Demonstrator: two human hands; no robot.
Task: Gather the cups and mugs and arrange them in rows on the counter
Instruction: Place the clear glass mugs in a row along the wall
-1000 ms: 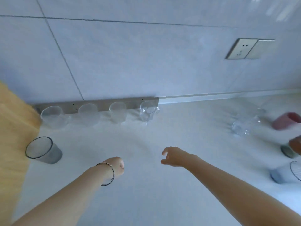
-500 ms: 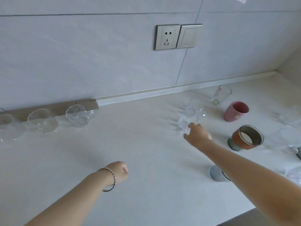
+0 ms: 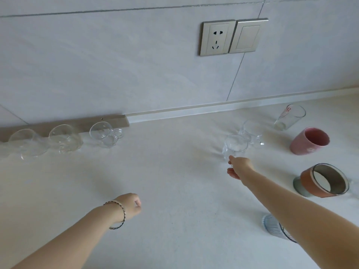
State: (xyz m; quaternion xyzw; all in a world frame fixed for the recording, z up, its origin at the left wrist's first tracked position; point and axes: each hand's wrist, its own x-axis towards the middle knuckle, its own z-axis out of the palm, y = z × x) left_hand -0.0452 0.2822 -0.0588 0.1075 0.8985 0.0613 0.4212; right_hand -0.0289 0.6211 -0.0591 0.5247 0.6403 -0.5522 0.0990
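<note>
A row of three clear glass mugs [image 3: 104, 135] stands along the wall at the left. At mid-right, my right hand [image 3: 238, 167] reaches a clear glass mug [image 3: 234, 146], fingers apart and touching its near side. A second clear mug [image 3: 251, 133] stands just behind it. Further right are a tall glass [image 3: 290, 117], a pink cup [image 3: 308, 140] and a brown-banded grey cup [image 3: 322, 180]. A ribbed blue glass [image 3: 274, 228] lies partly hidden under my right forearm. My left hand [image 3: 130, 205], with a wrist bracelet, hovers over the counter in a loose fist, holding nothing.
The white counter [image 3: 174, 191] meets a tiled wall with a socket and switch plate [image 3: 233, 36]. A metal strip [image 3: 58, 124] runs along the wall behind the row of mugs.
The view swung right, away from the row of mugs. My right hand stretched out to the right and now touches the clear mug. My left hand stayed in a fist.
</note>
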